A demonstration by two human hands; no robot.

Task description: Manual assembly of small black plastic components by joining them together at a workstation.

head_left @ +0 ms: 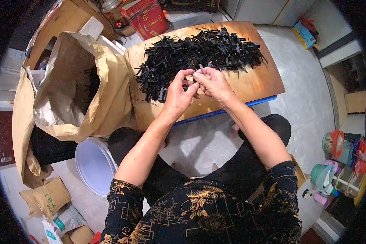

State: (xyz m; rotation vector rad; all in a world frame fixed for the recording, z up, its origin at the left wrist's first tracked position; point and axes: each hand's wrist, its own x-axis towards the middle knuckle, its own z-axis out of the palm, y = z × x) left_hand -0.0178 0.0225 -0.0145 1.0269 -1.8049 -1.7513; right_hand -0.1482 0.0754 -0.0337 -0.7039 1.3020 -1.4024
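My left hand [179, 94] and my right hand [216, 86] meet just over the near edge of a big heap of small black plastic parts [203, 49]. The left fingers are pinched on a small black part, mostly hidden between them. Between the right thumb and fingers a thin greyish strip [201, 69] sticks up, perhaps a small blade; its kind is unclear. The heap lies on a wooden board [264, 81]. To the left stands a large brown paper sack [110, 93], its mouth wide, with black parts visible inside.
A round white tub [94, 164] stands on the floor below the sack. Brown packages [53, 195] lie at the lower left. Red boxes [146, 20] are behind the board. A blue-yellow box [304, 34] and baskets [323, 177] sit to the right.
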